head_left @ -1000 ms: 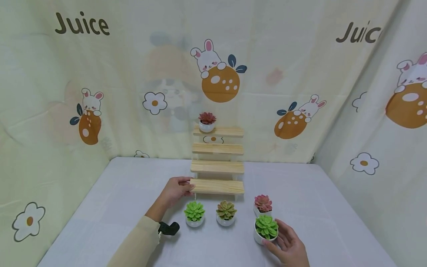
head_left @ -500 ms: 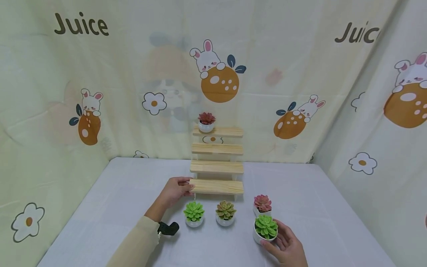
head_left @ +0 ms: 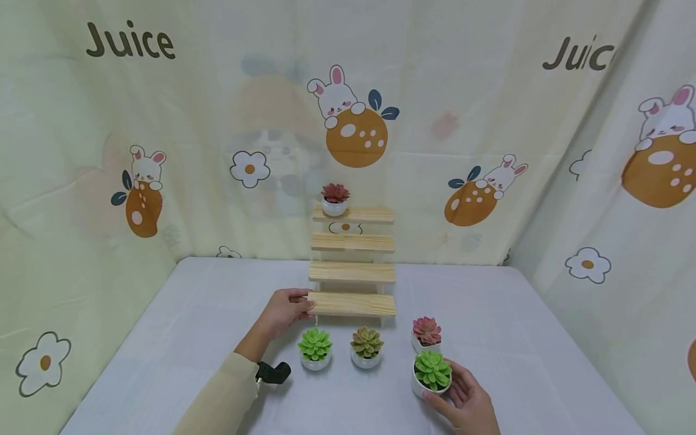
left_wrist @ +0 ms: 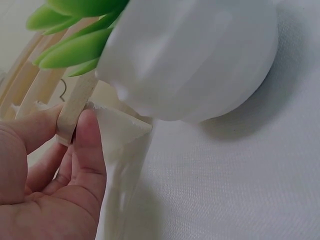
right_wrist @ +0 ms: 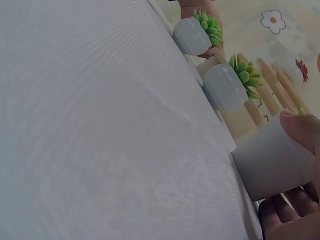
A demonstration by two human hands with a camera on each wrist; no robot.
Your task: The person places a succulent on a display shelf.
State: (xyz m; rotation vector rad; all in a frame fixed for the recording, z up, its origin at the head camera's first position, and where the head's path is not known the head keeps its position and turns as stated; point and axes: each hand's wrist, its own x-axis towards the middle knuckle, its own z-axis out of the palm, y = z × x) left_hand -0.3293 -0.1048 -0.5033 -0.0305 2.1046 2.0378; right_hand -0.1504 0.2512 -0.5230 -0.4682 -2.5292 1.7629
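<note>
A four-step wooden display stand (head_left: 353,304) rises at the middle of the table. My left hand (head_left: 283,311) pinches the left end of its lowest board between thumb and fingers, as the left wrist view also shows. Lower right, my right hand (head_left: 467,402) grips a white pot with a bright green succulent (head_left: 432,370), thumb on the near side and fingers round the far side. This pot is upright, at or just above the table; I cannot tell which. Right behind it stands a pink succulent (head_left: 426,331) in a white pot, partly hidden.
In front of the stand are another green succulent (head_left: 315,345) and an olive-brown succulent (head_left: 367,342), both in round white pots. A red succulent (head_left: 335,193) sits at the left of the top board. Behind the white table (head_left: 217,296) hangs a printed curtain (head_left: 478,109).
</note>
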